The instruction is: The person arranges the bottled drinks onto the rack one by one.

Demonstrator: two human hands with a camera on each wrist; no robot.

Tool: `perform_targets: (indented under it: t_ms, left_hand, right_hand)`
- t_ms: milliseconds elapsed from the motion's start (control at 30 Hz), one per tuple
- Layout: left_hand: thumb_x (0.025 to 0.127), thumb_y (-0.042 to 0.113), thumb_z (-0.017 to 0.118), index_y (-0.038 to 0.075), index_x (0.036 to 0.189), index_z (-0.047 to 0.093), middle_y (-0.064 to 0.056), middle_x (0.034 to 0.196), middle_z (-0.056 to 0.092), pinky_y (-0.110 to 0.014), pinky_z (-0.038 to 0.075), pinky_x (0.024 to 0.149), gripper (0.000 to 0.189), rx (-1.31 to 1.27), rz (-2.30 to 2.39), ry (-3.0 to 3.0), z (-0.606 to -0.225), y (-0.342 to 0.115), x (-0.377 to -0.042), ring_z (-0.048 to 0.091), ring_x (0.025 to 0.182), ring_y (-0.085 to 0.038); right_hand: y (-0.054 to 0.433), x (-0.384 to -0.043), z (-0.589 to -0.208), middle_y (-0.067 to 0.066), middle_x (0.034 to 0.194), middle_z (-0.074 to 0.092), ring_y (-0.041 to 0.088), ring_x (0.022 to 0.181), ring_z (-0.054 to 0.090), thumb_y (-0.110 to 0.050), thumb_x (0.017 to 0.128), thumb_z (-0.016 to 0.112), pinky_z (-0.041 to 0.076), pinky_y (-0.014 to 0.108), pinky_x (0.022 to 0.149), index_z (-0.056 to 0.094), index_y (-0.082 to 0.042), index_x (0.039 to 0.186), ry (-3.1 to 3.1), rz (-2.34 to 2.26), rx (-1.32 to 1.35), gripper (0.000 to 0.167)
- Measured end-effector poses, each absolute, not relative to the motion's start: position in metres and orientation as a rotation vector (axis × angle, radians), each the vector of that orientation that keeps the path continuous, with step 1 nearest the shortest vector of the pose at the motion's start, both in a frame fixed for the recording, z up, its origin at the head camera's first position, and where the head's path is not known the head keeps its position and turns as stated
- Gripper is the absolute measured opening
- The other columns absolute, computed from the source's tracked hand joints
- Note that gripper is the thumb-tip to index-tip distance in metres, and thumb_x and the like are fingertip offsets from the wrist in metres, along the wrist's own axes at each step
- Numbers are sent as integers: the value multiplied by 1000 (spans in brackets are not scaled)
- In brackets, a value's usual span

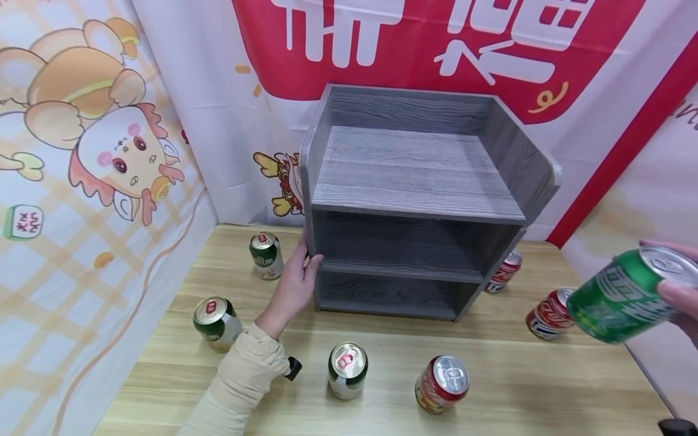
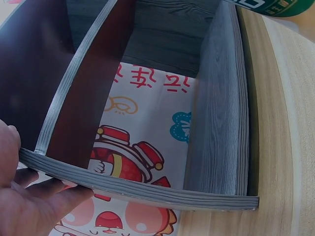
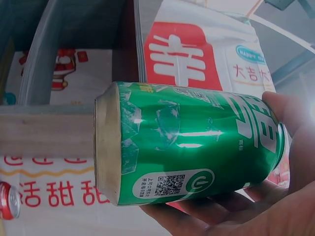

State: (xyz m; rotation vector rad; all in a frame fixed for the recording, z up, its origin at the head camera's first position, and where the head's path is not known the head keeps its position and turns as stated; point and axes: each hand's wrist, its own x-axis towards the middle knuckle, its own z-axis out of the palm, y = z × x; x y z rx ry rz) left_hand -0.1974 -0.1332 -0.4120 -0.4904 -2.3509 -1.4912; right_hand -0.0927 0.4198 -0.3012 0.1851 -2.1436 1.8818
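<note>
A grey wood-grain shelf (image 1: pixel 420 175) with an upper tray and two lower compartments stands on the table. My left hand (image 1: pixel 299 271) holds its left side panel, thumb at the front edge and fingers along the outer face; the left wrist view shows those fingers (image 2: pixel 74 199) against the panel. Raised at the right of the head view, my right hand (image 1: pixel 684 297) grips a green soda can (image 1: pixel 627 293) tilted in the air. In the right wrist view the can (image 3: pixel 197 142) lies sideways across the picture, with fingers and thumb around its top end.
Green-and-white cans stand at the left (image 1: pixel 266 255), front left (image 1: pixel 218 324) and front middle (image 1: pixel 348 370). Red cans stand in front (image 1: pixel 442 384), at the right (image 1: pixel 549 313) and by the shelf's right side (image 1: pixel 504 270). Printed cloth (image 1: pixel 229 121) hangs behind the wooden table (image 1: pixel 294 406).
</note>
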Motion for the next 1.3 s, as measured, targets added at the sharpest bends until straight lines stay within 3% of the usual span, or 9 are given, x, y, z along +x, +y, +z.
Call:
perform_targets:
  t_ms: [200,500,767,1300]
  left_hand:
    - [108,9,47,2,162,14,-16,166,22,-48,40,115,64,-484,-1498,-2351,-413,-132,-198,35,146,-33]
    - [109,11,47,3,163,15,-17,165,24,-48,40,115,64,-474,-1504,-2343,-414,-132,-200,37,145,-34]
    - [109,12,47,3,163,15,-17,165,24,-48,40,115,63,-481,-1500,-2337,-415,-132,-200,38,144,-34]
    - [109,11,46,1,162,14,-15,166,21,-47,37,118,63,-476,-1514,-2350,-413,-131,-199,33,148,-32]
  right_hand:
    - [392,-91,-287,-9,133,56,7,104,51,11,96,56,52,7,72,49,-20,150,-2265,1765,241,63]
    - [369,-94,-272,-5,134,52,10,105,50,9,98,54,54,9,73,48,-18,152,-2421,1552,293,62]
    - [354,-98,-259,-1,133,52,11,106,51,12,97,52,56,11,74,54,-17,148,-2274,1805,388,59]
    - [326,-115,-230,-1,136,49,16,111,46,4,99,56,55,13,77,51,-20,149,-2335,1789,404,56]
